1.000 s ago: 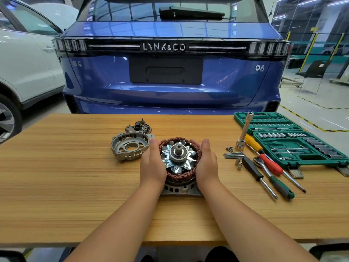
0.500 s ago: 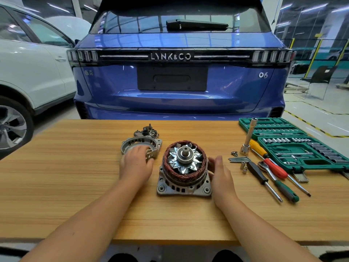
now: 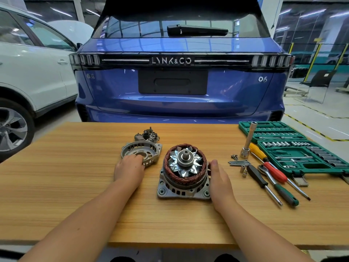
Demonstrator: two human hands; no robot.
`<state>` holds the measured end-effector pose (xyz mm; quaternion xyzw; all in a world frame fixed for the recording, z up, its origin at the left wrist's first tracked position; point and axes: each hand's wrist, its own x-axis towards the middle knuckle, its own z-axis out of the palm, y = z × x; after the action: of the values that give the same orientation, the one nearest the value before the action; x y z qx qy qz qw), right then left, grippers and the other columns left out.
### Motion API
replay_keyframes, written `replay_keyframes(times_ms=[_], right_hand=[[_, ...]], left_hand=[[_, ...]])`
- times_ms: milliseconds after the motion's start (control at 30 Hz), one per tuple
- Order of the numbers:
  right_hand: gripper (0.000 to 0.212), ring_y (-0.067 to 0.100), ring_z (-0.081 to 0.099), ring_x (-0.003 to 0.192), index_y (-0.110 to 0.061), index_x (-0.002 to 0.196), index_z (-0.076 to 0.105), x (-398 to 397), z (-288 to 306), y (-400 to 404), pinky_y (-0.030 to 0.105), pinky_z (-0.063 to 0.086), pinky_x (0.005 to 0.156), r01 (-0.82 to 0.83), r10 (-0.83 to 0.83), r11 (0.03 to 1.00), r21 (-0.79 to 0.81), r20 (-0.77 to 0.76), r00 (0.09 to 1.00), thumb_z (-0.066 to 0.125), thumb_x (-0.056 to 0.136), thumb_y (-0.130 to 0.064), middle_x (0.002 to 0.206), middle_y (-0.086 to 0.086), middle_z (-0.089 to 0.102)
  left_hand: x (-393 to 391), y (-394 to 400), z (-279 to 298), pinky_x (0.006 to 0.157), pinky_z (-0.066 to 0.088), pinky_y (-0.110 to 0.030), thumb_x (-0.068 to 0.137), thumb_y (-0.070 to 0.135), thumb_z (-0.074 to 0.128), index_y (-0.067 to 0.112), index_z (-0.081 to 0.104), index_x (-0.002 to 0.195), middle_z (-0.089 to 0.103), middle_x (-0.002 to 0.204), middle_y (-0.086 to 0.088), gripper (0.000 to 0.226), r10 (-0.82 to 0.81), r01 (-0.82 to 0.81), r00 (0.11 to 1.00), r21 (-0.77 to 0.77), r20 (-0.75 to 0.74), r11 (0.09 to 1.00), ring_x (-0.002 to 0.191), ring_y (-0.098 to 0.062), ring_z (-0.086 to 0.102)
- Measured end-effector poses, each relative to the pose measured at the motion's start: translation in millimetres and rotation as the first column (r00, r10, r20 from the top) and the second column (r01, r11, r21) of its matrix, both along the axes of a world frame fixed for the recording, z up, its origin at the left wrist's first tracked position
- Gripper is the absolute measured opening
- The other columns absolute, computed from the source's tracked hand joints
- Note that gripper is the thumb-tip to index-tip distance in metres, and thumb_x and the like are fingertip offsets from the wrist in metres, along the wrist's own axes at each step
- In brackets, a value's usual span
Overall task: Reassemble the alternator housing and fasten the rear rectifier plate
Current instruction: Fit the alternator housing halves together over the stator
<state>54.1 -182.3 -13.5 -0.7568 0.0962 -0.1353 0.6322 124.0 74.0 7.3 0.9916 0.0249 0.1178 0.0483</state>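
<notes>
The alternator's front half (image 3: 184, 174) stands on the wooden table (image 3: 56, 186), its copper stator winding and silver rotor fan facing up. My right hand (image 3: 220, 179) rests flat against its right side, fingers straight. Left of it lies the empty rear housing shell (image 3: 141, 151), open side up. My left hand (image 3: 129, 168) is on the shell's near rim, fingers curled over the edge. Behind the shell sits the rectifier plate assembly (image 3: 147, 135).
Loose long bolts and small sockets (image 3: 238, 163) lie right of the alternator. Beside them are a socket extension (image 3: 247, 142), screwdrivers (image 3: 272, 184) and a ratchet. An open green socket case (image 3: 294, 150) fills the far right. A blue car stands behind the table.
Both hands left the stator winding. My left hand moved left onto the rear housing shell; my right hand dropped to the alternator's right side. The view rose slightly.
</notes>
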Motion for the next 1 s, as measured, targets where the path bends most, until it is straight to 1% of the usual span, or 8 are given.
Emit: replay_keyframes(times_ms=[133,233,400,500,633,767,867,1000], right_hand=[[0.038,-0.013,0.054,0.094,-0.04,0.106,0.056,0,-2,0,0.013,0.036,0.073,-0.036,0.035,0.997,-0.066,-0.023,0.999,0.029,0.099,-0.066,0.102,-0.022,0.063],[0.056,-0.006,0.053,0.1,-0.034,0.126,0.052,-4,0,1,0.015,0.036,0.076,-0.035,0.035,0.998,-0.061,-0.002,0.999,0.032,0.093,-0.074,0.11,-0.021,0.06],[0.075,0.021,0.036,0.142,-0.017,0.156,0.025,-10,10,9,0.04,0.033,0.113,-0.016,0.014,0.995,-0.095,-0.015,1.0,0.038,0.099,-0.065,0.157,0.003,0.037],[0.085,0.022,0.026,0.148,-0.017,0.157,0.022,-21,35,15,0.047,0.027,0.119,0.082,-0.048,0.937,-0.341,0.106,0.993,0.031,0.094,-0.073,0.162,0.005,0.027],[0.1,0.017,0.013,0.152,-0.018,0.159,0.017,-33,87,17,0.041,0.017,0.12,0.136,0.119,0.728,-0.672,0.318,0.941,0.041,0.086,-0.082,0.166,0.0,0.016],[0.105,0.019,0.032,0.143,-0.015,0.157,0.023,-46,141,27,0.036,0.027,0.115,0.171,0.308,0.617,-0.768,0.435,0.846,0.071,0.078,-0.065,0.157,0.005,0.037],[0.079,0.014,0.055,0.11,-0.02,0.144,0.044,-60,162,31,0.036,0.051,0.097,0.074,0.42,0.63,-0.773,0.419,0.805,0.077,0.079,-0.052,0.128,0.0,0.058],[0.041,0.005,0.056,0.085,-0.028,0.11,0.053,-71,171,30,0.026,0.05,0.07,0.004,0.426,0.708,-0.706,0.432,0.795,0.077,0.082,-0.044,0.098,-0.01,0.057]], left_hand=[[-8,0,13,0.082,0.046,-0.033,0.103,0.033,0.051,0.021,0.058,0.106,0.055,0.103,0.005,0.014,-0.073,0.075,0.997,-0.09,0.027,0.993,0.097,-0.016,0.044],[-18,2,29,0.081,0.046,-0.032,0.104,0.032,0.049,0.019,0.056,0.11,0.054,0.106,0.003,0.015,-0.121,0.13,0.991,-0.174,0.061,0.976,0.101,-0.016,0.044],[-43,5,70,0.077,0.042,-0.029,0.105,0.03,0.047,0.011,0.057,0.126,0.052,0.104,0.001,0.029,-0.112,0.193,0.968,-0.384,0.223,0.903,0.098,-0.016,0.047],[-65,-1,99,0.075,0.038,-0.028,0.105,0.029,0.048,0.012,0.058,0.123,0.053,0.103,0.001,0.027,-0.184,0.297,0.925,-0.329,0.334,0.897,0.096,-0.015,0.046],[-101,-17,141,0.08,0.041,-0.03,0.104,0.029,0.05,0.014,0.058,0.127,0.054,0.109,0.0,0.028,-0.311,0.436,0.849,-0.233,0.427,0.869,0.103,-0.015,0.043],[-137,-32,171,0.088,0.042,-0.032,0.104,0.031,0.051,0.017,0.057,0.131,0.053,0.109,0.004,0.031,-0.458,0.558,0.786,-0.155,0.416,0.816,0.106,-0.015,0.044],[-159,-39,182,0.088,0.044,-0.035,0.103,0.032,0.051,0.019,0.058,0.131,0.051,0.106,0.006,0.031,-0.525,0.615,0.739,-0.105,0.422,0.782,0.104,-0.014,0.043],[-167,-36,192,0.092,0.045,-0.034,0.1,0.034,0.058,0.017,0.058,0.133,0.049,0.111,0.01,0.037,-0.543,0.682,0.663,-0.114,0.516,0.723,0.106,-0.011,0.046]])
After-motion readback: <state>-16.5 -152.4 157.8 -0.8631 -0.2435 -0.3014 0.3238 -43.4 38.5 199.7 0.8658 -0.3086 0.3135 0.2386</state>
